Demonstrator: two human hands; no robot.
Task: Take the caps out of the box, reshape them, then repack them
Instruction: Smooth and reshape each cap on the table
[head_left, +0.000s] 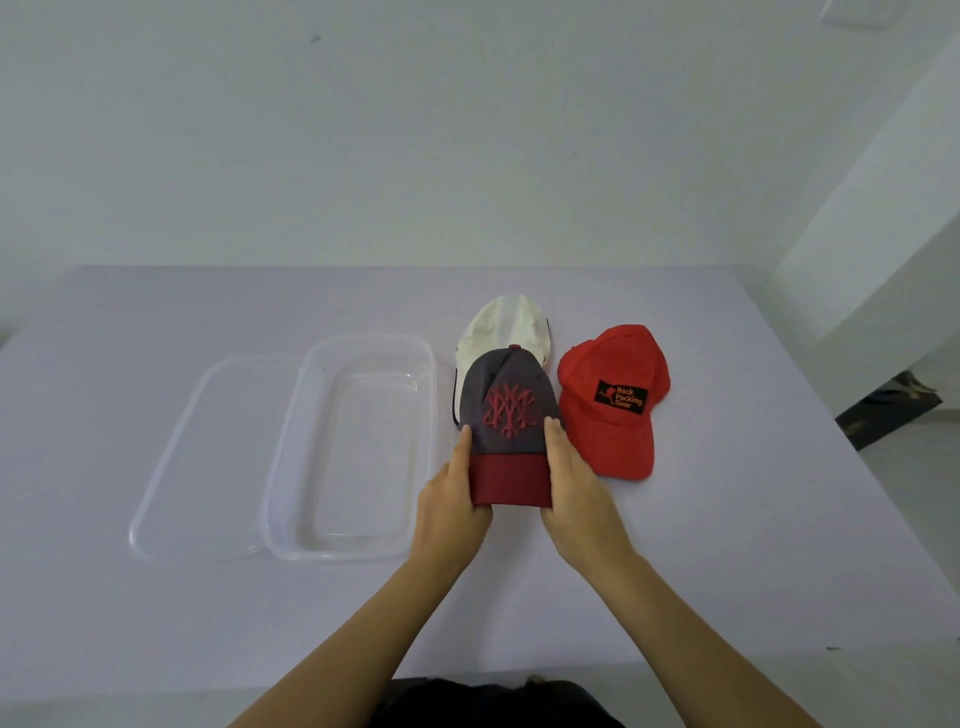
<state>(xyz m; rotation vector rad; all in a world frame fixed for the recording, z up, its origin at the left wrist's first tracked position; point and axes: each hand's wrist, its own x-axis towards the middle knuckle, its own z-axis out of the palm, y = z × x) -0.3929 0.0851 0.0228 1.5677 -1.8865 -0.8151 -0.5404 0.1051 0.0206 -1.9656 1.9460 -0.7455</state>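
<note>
A grey cap (506, 410) with a dark red brim and a red embroidered emblem is held over the table, its brim toward me. My left hand (452, 499) grips the brim's left edge and my right hand (576, 488) grips its right edge. Behind it lies a white cap (506, 325), partly covered by the grey one. A red cap (615, 400) with a black patch lies to the right, brim toward me. The clear plastic box (291, 499) stands to the left with nothing in it.
The box's clear lid (171, 467) lies flat against the box's left side. The pale lilac table (727, 519) runs to a white wall at the back. Its right edge drops to the floor, where a dark object (888, 410) lies.
</note>
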